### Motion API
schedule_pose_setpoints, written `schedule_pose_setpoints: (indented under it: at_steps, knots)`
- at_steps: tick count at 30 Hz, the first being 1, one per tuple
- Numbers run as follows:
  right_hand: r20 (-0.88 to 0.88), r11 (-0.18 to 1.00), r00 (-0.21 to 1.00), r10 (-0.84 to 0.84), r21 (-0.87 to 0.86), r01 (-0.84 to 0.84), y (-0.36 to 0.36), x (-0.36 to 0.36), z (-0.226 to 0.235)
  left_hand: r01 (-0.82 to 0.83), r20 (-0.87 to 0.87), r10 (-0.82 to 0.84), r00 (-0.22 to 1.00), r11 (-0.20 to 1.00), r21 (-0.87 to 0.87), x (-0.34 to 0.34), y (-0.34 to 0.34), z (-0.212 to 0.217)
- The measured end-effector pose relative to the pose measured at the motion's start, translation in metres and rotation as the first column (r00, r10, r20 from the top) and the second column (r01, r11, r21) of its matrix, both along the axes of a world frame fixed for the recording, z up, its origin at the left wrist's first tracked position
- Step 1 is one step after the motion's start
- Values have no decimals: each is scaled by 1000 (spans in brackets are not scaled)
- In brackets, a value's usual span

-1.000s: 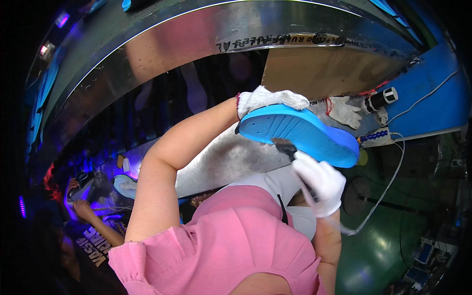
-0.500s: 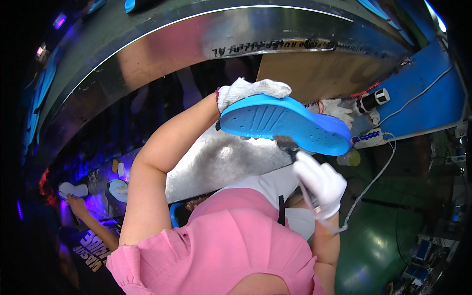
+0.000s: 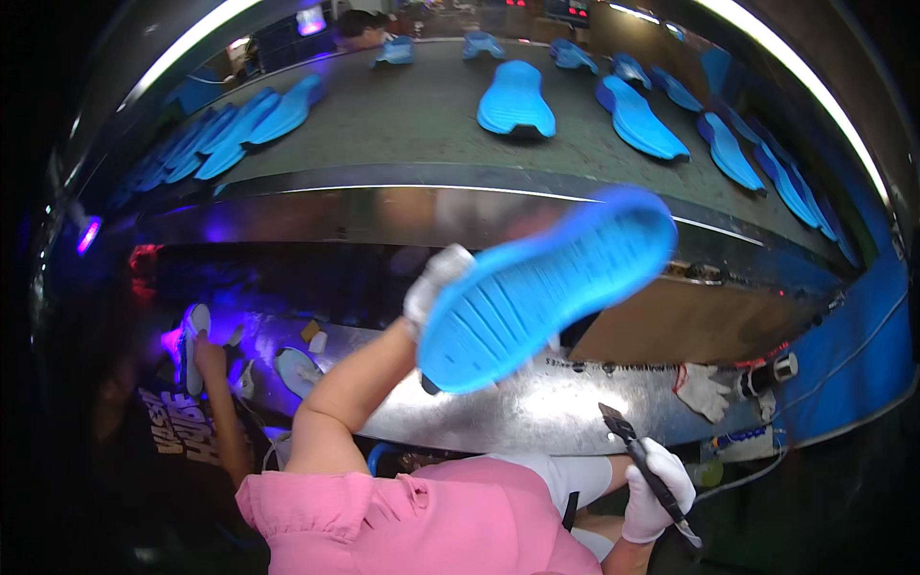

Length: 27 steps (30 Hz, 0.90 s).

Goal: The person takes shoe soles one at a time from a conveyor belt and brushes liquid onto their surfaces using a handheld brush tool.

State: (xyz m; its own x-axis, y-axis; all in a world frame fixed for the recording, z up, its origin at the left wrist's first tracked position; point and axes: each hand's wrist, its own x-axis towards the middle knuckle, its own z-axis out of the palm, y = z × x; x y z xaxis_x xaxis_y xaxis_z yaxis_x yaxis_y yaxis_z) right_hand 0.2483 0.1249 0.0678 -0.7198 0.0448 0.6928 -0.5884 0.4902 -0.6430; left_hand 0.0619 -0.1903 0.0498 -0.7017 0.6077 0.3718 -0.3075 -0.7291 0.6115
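My left hand, in a white knit glove, grips a blue shoe sole along its left edge. The sole is raised over the metal bench, its grooved face toward me; part of it is blurred and most of my left fingers are behind it. Lower right, my right hand wears a smooth white glove and is closed round a black-handled brush. The dark bristles point up and left, apart from the sole.
Beyond the metal bench runs a dark green conveyor belt carrying several blue soles. A loose glove and a black-and-white cylinder lie right, near a cardboard panel. At left a co-worker's hand holds a sole.
My left hand has lifted and tilted the sole toward the belt. My right hand has drawn the brush away from it, down and right. The view has tipped up, showing more belt.
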Motion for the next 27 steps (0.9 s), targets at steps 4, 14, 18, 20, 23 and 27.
schedule_pose_setpoints:
  at_steps: [4,14,18,20,23,27]
  knots:
    - [-14,999,999,31,-36,-32,-2,0,2,36,38,-46,998,975,218,25,-47,143]
    - [79,975,997,24,-221,-6,9,10,-27,-955,-926,326,191,281,-98,-13,7,166]
    - [70,968,998,2,-251,16,7,14,-29,-902,-961,-261,92,-431,31,-73,60,215]
    - [122,975,991,-48,-209,73,21,11,-52,-798,-831,-386,401,-593,-109,-91,69,223]
    - [218,978,967,-130,-135,162,23,15,-50,-755,-714,-447,539,-633,-173,-125,73,231]
    - [144,973,989,-39,-221,71,22,8,-53,-711,-864,-300,404,-698,-90,-150,37,228]
